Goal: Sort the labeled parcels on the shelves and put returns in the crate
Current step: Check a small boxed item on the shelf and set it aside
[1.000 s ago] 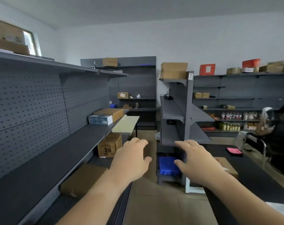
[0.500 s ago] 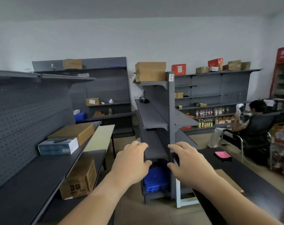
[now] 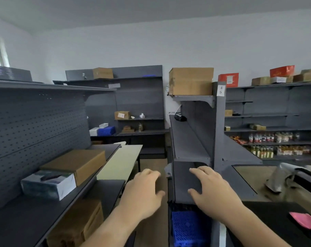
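Observation:
My left hand [image 3: 144, 191] and my right hand [image 3: 210, 190] are stretched forward side by side, palms down, fingers loosely spread, holding nothing. Below my right hand a blue crate [image 3: 187, 227] stands at the foot of the grey middle shelf unit [image 3: 190, 145]. On the left shelf [image 3: 26, 216] lie a flat brown parcel [image 3: 76, 164] and a white-and-dark box [image 3: 47, 184]. Under that shelf stands a brown carton [image 3: 80, 223]. A large brown parcel [image 3: 191, 81] sits on top of the middle unit.
A pale yellow table [image 3: 120, 163] stands past the left shelf. The back shelves hold a small labeled box [image 3: 122, 115] and a blue item [image 3: 106, 130]. Right shelves carry bottles, red boxes [image 3: 228, 79] and parcels. A black counter [image 3: 275, 216] with a pink object [image 3: 304, 220] lies at right.
The view has moved forward and swung back left; the middle shelf unit and blue crate are closer. Both hands stay out in front, empty. The seated person at right has left the view.

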